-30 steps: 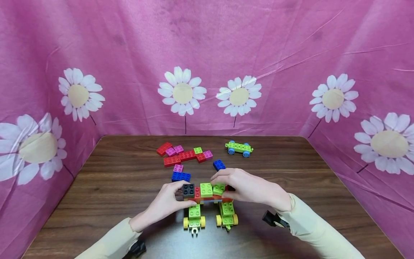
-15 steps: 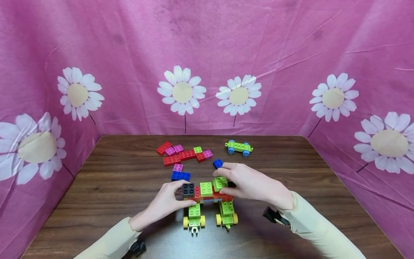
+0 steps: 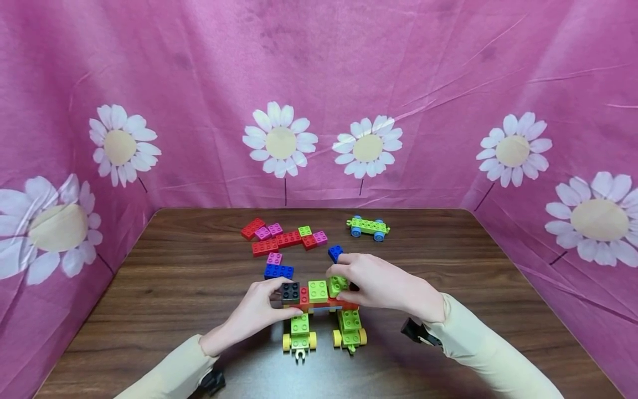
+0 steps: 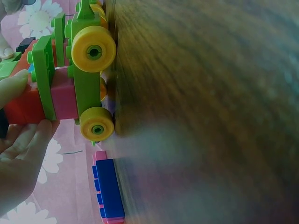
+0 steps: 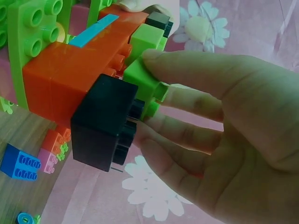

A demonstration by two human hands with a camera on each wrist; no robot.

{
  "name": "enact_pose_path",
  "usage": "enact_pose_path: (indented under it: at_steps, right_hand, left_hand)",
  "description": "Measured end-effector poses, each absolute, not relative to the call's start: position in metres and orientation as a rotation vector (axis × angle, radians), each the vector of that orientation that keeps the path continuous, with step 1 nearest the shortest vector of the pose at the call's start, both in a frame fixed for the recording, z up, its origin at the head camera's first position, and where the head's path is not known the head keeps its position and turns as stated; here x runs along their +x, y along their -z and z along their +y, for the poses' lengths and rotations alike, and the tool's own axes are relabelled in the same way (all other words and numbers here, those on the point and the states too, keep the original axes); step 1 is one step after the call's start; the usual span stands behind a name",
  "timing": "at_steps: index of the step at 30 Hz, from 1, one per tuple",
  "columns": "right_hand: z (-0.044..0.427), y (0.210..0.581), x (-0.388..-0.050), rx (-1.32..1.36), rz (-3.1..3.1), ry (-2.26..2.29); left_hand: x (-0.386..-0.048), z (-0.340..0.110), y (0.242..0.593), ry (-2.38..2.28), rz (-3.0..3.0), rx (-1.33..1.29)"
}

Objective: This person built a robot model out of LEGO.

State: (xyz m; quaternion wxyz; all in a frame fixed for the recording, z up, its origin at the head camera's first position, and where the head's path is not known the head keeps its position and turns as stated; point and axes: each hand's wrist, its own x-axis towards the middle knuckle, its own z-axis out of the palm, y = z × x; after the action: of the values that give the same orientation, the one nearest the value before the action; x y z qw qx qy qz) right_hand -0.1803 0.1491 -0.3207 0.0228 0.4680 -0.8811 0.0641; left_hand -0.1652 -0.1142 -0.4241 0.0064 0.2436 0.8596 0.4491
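Note:
A toy brick build stands on two lime wheeled bases [image 3: 300, 328] with yellow wheels [image 4: 93, 49]. Across its top runs a red brick span [image 5: 70, 70]. My left hand [image 3: 256, 310] grips the span's left end, beside a black brick [image 3: 291, 292]. Between the thumb and fingers of my right hand [image 3: 389, 284] is a lime brick [image 3: 338, 285], slightly tilted over the span. A second lime brick [image 3: 317, 291] sits just left of it. Another black brick [image 5: 100, 123], at the span's right end, is mostly covered by my right hand in the head view.
Behind the build lie a blue brick [image 3: 279, 271], a pink brick [image 3: 274, 258] and another blue brick [image 3: 335, 253]. Farther back are several red bricks [image 3: 265, 247] with pink ones, and a lime wheeled base [image 3: 368, 226] with blue wheels. A pink flowered cloth [image 3: 319, 66] surrounds the table.
My right hand raised the lime brick off its place and shifted it back and right, then brought it slightly down and left. The left hand has stayed put.

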Motion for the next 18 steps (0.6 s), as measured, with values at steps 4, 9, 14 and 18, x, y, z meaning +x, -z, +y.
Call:
enact_pose_path:
  at_steps: [4,9,14,18]
  right_hand:
    - [0.1507,0.3197,-0.1795,1.456,-2.784,-0.262]
    - [0.1502,0.3185,-0.1794,1.450,-2.844,-0.304]
    - [0.1482,0.3209,-0.1801,1.456,-2.838,-0.278]
    - [0.1461,0.3228,-0.1794,1.468,-2.818,-0.254]
  left_hand:
    - [-0.1656,-0.1140,0.4238,-1.414,2.692,0.783]
    - [-0.1659,-0.1143,0.4237,-1.415,2.679,0.776]
    - [-0.1657,-0.1146,0.4245,-1.400,2.676,0.759]
    - [-0.1660,-0.1147,0.4250,-1.394,2.671,0.762]
